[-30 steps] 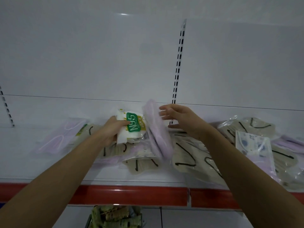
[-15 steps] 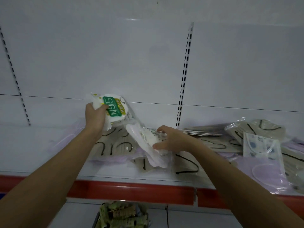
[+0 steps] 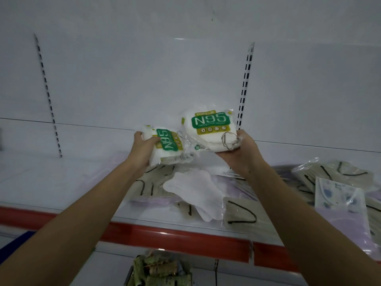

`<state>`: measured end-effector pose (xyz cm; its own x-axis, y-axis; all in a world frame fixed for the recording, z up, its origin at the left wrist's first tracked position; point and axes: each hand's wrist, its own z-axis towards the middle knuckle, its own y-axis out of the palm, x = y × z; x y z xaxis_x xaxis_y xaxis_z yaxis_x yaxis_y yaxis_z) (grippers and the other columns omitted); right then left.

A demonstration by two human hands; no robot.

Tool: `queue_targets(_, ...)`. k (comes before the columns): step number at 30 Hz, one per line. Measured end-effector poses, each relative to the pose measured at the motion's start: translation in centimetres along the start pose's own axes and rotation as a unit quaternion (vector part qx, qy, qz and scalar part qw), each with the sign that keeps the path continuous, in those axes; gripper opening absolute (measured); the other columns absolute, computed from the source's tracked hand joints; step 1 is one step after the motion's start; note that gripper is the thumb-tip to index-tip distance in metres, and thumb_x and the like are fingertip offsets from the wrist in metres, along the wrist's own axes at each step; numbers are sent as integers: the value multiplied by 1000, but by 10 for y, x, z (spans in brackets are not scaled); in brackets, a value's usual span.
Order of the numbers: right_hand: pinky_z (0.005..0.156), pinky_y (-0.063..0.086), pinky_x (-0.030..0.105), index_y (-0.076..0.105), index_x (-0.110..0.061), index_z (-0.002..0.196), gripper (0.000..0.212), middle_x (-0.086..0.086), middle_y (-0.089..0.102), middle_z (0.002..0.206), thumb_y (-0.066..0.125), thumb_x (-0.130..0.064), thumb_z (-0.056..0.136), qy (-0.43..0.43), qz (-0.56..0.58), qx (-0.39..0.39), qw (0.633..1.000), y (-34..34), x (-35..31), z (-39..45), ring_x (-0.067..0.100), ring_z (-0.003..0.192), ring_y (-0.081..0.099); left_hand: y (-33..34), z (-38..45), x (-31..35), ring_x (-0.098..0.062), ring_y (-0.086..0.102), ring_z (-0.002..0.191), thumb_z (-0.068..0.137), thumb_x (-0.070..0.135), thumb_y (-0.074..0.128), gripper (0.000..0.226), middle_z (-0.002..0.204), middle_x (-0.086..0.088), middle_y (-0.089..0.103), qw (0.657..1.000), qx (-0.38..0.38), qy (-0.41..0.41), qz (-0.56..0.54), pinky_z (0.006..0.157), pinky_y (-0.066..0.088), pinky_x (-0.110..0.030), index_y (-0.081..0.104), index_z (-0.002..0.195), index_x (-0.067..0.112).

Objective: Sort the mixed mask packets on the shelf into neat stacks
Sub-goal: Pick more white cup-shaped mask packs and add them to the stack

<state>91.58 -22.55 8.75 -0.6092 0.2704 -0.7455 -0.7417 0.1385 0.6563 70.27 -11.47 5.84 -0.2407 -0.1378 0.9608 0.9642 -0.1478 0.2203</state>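
My left hand (image 3: 144,148) grips a white N95 mask packet (image 3: 168,144) with a green label, turned sideways. My right hand (image 3: 242,153) holds a second N95 packet (image 3: 212,131) upright, label facing me, just right of the first. Both packets are lifted above the white shelf (image 3: 61,182). Below them on the shelf lie a white mask packet (image 3: 193,190), beige packets with black loops (image 3: 241,213) and lilac packets (image 3: 342,221), mixed together.
A patterned blue-and-white packet (image 3: 338,193) lies among beige packets (image 3: 338,172) at the right. The shelf has a red front strip (image 3: 175,236). A slotted upright (image 3: 244,87) runs up the back panel. Below the shelf sits a box of green-wrapped items (image 3: 160,269).
My right hand picked a second N95 packet off the pile and raised it. My left hand brought its N95 packet right, beside the other one.
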Motion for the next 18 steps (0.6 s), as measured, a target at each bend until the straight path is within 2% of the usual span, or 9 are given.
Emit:
queue_targets(2,74,61,44,63,-3,113,35,19,71,107,30,-9,100,19,-43,10,999,14,12,2,31,96,68,9,-18,11,-24,71,98,104,38,46,36,130,-12,64,989,-98,-73,-78,64,60,-35,48,134,18)
queue_targets(4,63,57,32,63,-8,97,28,12,68,87,36,-12,101,19,-213,49,976,29,26,0,22,78,64,12,-31,19,-27,72,100,98,64,34,60,123,-11,70,968,-196,-110,-109,69,62,-40,60,131,21)
queue_targets(5,56,48,26,60,-10,85,25,7,60,74,41,-13,100,3,-312,71,947,35,32,-1,17,65,56,13,-36,22,-27,73,99,94,67,37,62,119,-10,72,971,-198,-102,-88,69,62,-43,63,129,22)
queue_targets(6,50,38,22,55,-11,76,24,3,52,65,44,-13,98,-23,-390,85,917,40,36,-1,14,56,48,12,-38,24,-25,74,94,93,61,48,56,116,-10,73,979,-171,-87,-64,65,62,-42,63,128,20)
queue_targets(8,47,30,20,53,-10,78,17,1,46,63,49,-12,95,-83,-447,80,887,47,41,3,13,54,40,2,-38,25,-20,76,78,89,38,69,45,104,-9,76,995,-79,-56,-36,54,59,-35,64,127,14)
queue_targets(11,57,38,24,54,-11,96,15,-3,55,83,52,-26,98,-167,-454,91,870,51,41,0,10,68,49,-32,-27,32,-21,76,77,82,32,79,46,99,-6,78,995,20,-44,-85,56,59,-35,66,122,13)
queue_targets(13,67,42,24,57,-15,105,20,-5,58,96,57,-32,96,-190,-508,22,840,46,50,-9,8,80,54,-62,-21,38,-23,75,88,80,39,80,50,104,-5,77,990,76,-29,-116,63,61,-39,67,122,16)
queue_targets(15,85,45,30,57,-21,120,37,-3,56,116,65,-41,91,-190,-634,-100,743,36,71,-19,14,103,53,-88,-19,38,-25,75,93,78,46,80,54,110,-5,76,985,108,-23,-134,67,61,-41,67,123,19)
queue_targets(18,111,32,49,37,-34,147,74,-2,34,152,67,-57,84,-110,-802,-220,545,19,113,-22,24,138,30,-110,-22,24,-25,75,93,77,48,80,55,111,-5,75,983,128,-60,-118,67,61,-40,66,123,21)
